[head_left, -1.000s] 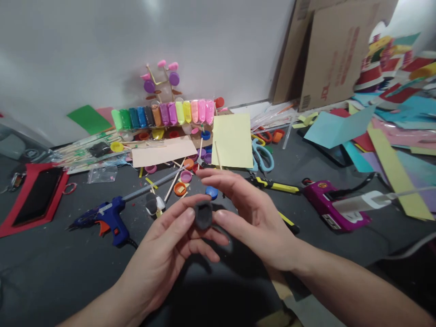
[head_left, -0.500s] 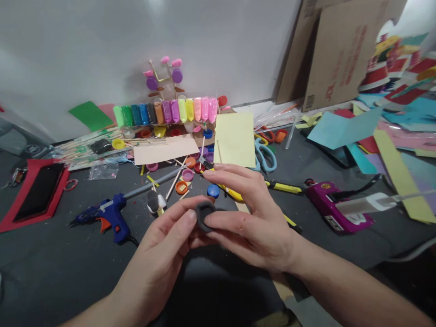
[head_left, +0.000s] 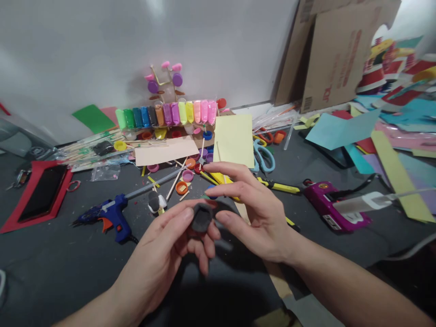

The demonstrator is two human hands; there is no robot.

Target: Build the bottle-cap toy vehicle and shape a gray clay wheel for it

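Observation:
A small dark grey lump of clay (head_left: 202, 219) with a hollow in its top sits between the thumb and fingers of my left hand (head_left: 166, 250), low in the middle of the view. Just to the right of the clay is my right hand (head_left: 255, 209), its fingers apart and nothing held; a narrow gap separates its thumb from the clay. Behind the hands lie a blue lid (head_left: 213, 191), partly covered by my right fingers, and a yellow cutter (head_left: 284, 186).
A blue glue gun (head_left: 117, 215) and a phone on red paper (head_left: 42, 193) lie left. Coloured clay packs (head_left: 166, 113) line the wall. Blue scissors (head_left: 264, 156), yellow paper (head_left: 233, 138) and a magenta power strip (head_left: 332, 206) are to the right. Cardboard (head_left: 334, 59) leans behind.
My right hand has come off the clay and its fingers have spread. The clay is now in my left hand alone and its hollow side shows more fully.

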